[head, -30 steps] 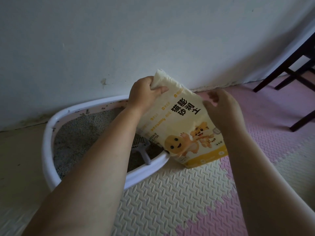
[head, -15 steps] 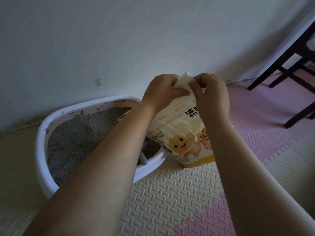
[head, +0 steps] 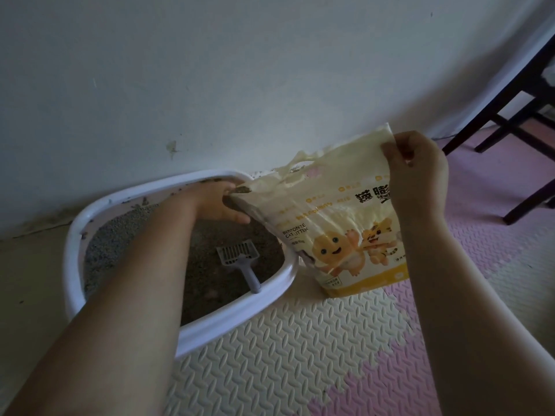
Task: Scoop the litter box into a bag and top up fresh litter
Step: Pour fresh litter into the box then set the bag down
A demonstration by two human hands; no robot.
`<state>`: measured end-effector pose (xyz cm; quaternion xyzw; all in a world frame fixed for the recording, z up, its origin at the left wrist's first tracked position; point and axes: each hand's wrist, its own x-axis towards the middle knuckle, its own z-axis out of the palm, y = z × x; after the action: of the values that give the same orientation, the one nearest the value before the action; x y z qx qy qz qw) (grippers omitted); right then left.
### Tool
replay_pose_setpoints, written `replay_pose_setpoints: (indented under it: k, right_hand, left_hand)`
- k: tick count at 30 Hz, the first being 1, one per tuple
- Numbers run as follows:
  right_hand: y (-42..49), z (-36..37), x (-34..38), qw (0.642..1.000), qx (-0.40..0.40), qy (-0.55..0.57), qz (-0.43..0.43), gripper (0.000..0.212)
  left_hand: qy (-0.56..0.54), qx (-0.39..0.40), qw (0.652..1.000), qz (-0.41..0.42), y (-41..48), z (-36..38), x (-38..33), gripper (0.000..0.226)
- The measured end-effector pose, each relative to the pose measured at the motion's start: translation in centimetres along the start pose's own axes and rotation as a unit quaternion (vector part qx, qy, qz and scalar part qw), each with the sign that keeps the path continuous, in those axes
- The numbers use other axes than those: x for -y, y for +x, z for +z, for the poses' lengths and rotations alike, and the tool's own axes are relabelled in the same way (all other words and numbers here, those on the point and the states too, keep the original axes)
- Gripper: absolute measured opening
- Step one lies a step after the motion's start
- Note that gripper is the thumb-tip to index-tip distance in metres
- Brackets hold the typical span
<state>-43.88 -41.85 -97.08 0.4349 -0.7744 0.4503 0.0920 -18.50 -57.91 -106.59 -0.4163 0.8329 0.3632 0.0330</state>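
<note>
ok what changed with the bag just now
The hands parted: left hand went down-left, gripping a corner of the yellow cartoon-printed litter bag over the white plastic litter box; right hand moved right, pinching its top, now torn open. Grey slotted scoop stayed put.

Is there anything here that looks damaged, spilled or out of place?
The litter bag has a ragged, stretched tear along its top edge. The scoop lies in the litter box, its handle against the rim. Dirty bits stick to the box's back wall.
</note>
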Motion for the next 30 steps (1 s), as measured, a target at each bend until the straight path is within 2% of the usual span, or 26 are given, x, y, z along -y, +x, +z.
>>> replay_pose_setpoints:
  k: [2,5,10,14,19,23,30]
  right_hand:
    - [0.1,-0.5,-0.4,1.000,-0.003,-0.001,0.007,0.013]
    - [0.0,-1.2,-0.6,1.000,-0.002,0.000,0.018,0.013]
    - [0.1,-1.9,-0.9,0.999,-0.014,0.010,0.035,0.011]
    - [0.2,-3.2,-1.2,0.998,-0.025,0.024,0.060,0.009]
    - [0.2,-4.8,-2.1,0.994,-0.051,0.027,0.090,0.010]
    - [0.2,-6.1,-3.2,0.992,-0.064,-0.004,0.111,0.012]
    - [-0.2,-9.4,-6.5,0.969,-0.122,0.003,0.217,0.012]
  left_hand:
    - [-0.021,-0.021,0.999,-0.015,0.1,0.3,0.7,0.071]
    - [-0.105,-0.079,0.991,0.034,0.3,0.4,0.2,0.031]
    - [-0.178,-0.139,0.972,0.070,0.6,1.0,-1.5,0.011]
    - [-0.217,-0.179,0.957,0.075,1.0,1.6,-2.2,0.017]
    - [-0.244,-0.194,0.945,0.097,1.4,1.8,-4.8,0.027]
    - [-0.254,-0.195,0.940,0.121,1.8,2.1,-7.8,0.025]
    - [-0.226,-0.210,0.936,0.170,2.5,3.2,-13.1,0.019]
